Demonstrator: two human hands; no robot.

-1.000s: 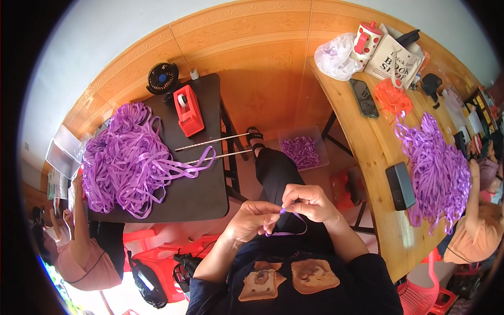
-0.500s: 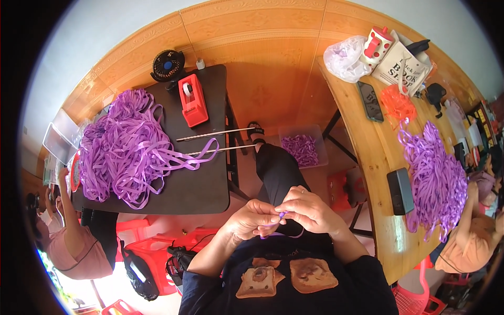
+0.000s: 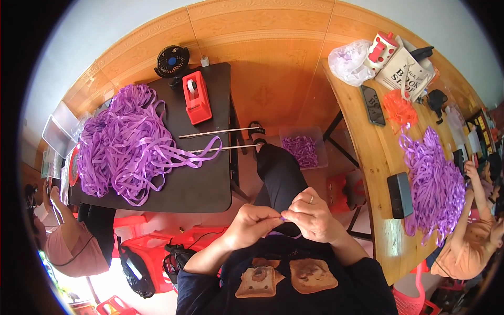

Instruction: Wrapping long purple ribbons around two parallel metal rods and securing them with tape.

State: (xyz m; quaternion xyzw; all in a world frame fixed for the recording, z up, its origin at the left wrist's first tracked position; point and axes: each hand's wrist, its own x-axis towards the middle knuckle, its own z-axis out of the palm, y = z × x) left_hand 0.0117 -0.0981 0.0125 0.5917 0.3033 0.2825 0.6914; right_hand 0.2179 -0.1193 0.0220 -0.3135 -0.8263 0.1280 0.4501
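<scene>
Purple ribbon (image 3: 284,219) in the tight fingertip pinch of both hands (image 3: 252,226) (image 3: 314,216), in front of a dark shirt (image 3: 287,303).

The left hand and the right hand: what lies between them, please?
In the head view, a purple ribbon is pinched between the left hand and the right hand, mostly hidden by them.
</scene>
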